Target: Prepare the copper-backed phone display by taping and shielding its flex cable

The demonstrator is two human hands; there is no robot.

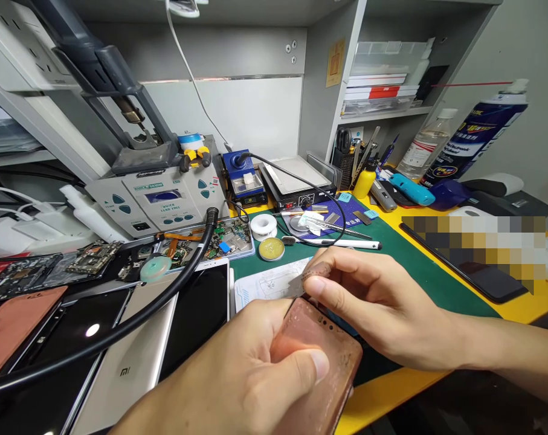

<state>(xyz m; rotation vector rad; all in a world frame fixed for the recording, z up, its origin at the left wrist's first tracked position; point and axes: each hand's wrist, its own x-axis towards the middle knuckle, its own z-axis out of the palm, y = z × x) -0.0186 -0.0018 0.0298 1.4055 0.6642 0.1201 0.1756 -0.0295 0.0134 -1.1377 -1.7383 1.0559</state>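
My left hand (264, 368) is closed round a phone in a worn, reddish-brown phone case (332, 368), its thumb lying flat across the surface. Several small dark holes run along the case's upper end, which is tilted up over the mat. At that end my right hand (377, 296) pinches a brown, speckled edge piece (316, 273) between thumb and forefinger. It looks like a lifted edge of the case, though I cannot tell how it joins. The right hand's other fingers are partly hidden behind the case.
A green mat (419, 272) covers the yellow bench. A thick black hose (183, 287) crosses on the left over several phones, including a gold phone (124, 368). Behind stand a grey rework station (160, 202), a solder spool (263, 226) and a flux tin (271, 248). A black phone (464, 266) lies right.
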